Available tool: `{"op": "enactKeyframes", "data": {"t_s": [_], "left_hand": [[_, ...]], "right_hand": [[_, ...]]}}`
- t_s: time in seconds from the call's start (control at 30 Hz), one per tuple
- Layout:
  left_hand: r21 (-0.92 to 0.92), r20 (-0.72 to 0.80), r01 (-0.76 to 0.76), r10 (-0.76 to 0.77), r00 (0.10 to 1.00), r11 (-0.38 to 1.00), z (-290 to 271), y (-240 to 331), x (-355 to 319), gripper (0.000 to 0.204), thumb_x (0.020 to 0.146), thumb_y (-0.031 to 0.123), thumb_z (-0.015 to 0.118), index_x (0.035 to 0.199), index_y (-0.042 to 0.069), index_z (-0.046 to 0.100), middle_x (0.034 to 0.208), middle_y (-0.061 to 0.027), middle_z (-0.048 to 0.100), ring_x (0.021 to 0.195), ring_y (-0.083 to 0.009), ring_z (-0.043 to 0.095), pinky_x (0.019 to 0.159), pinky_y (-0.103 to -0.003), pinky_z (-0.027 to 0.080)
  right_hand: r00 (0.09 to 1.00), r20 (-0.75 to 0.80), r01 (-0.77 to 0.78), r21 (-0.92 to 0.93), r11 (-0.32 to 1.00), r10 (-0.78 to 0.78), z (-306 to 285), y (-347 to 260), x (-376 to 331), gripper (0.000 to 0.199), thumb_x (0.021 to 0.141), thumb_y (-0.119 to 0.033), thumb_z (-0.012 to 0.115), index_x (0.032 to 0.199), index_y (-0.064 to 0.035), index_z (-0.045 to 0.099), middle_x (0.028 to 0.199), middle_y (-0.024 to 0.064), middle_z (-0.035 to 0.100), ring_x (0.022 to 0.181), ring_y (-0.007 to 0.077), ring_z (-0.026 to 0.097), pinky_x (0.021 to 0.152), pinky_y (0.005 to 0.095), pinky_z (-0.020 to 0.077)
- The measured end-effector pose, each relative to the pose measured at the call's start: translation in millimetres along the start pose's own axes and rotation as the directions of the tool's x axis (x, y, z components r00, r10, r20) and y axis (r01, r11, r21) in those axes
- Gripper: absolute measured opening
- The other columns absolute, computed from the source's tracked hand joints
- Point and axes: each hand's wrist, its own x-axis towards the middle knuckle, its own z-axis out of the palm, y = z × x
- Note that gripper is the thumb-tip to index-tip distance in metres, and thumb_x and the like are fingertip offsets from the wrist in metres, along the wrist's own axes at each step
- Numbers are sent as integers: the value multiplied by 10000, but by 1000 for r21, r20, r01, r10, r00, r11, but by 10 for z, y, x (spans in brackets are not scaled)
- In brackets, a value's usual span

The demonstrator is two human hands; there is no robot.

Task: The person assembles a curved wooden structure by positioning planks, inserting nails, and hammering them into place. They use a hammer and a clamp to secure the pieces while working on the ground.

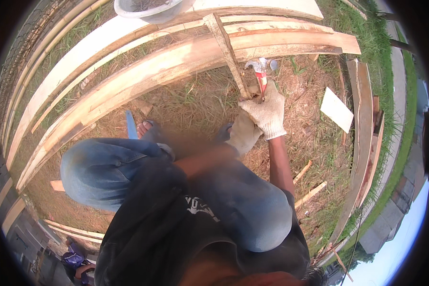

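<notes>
A pale work glove covers my right hand [269,108], which is closed around the handle of a claw hammer [260,77]. The handle shows red and white, and the metal head points away from me above the ground. Just below and left of it is my left hand [243,132], also gloved. Its fingers are hidden behind the right hand, so their grip does not show. A narrow wooden batten [227,52] lies across several long boards, its near end touching the gloves.
Long boards [128,78] curve across the far side, with a grey basin [150,10] on top. A blue strip [131,125] lies by my foot. To the right are a white flat piece [337,109] and more planks [362,119]. Another person [76,260] is at lower left.
</notes>
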Motion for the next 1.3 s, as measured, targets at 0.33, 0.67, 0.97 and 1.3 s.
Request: {"op": "enactKeyframes", "data": {"t_s": [0.33, 0.67, 0.97, 1.3], "left_hand": [[110, 335, 31, -66, 940, 993, -735, -192, 565, 633, 876, 464, 783, 1346, 72, 618, 1247, -238, 717, 1175, -397, 697, 985, -479, 536], [-123, 221, 218, -188, 957, 968, -1401, -172, 927, 478, 882, 337, 781, 1236, 44, 649, 921, -188, 756, 858, -300, 758, 803, -431, 580], [363, -469, -8, 190, 862, 932, -2409, -649, 1298, 537, 813, 343, 823, 1283, 114, 699, 1313, -151, 688, 1233, -366, 634, 1002, -452, 525], [804, -144, -95, 347, 927, 586, -2469, -933, 1925, 479, 793, 289, 834, 1258, 221, 742, 1430, -104, 603, 1338, -356, 547, 1117, -560, 413]], "right_hand": [[863, 506, 387, -658, 646, -1, -134, -690, 914, 378, 882, -233, 740, 1228, -133, 624, 1052, 175, 744, 1016, 403, 723, 856, 522, 566], [844, 530, 408, -730, 548, 77, 128, -588, 1901, 272, 918, -221, 702, 1157, -143, 599, 1042, 191, 739, 1022, 411, 713, 848, 522, 553], [831, 539, 284, -618, 733, 133, 448, 324, 2321, 243, 947, -244, 693, 1146, -137, 604, 962, 191, 730, 995, 402, 715, 833, 517, 541], [873, 487, 334, -626, 705, 20, 538, 587, 2347, 145, 993, -254, 630, 1086, -144, 612, 1094, 143, 693, 1009, 400, 695, 823, 521, 545]]}}
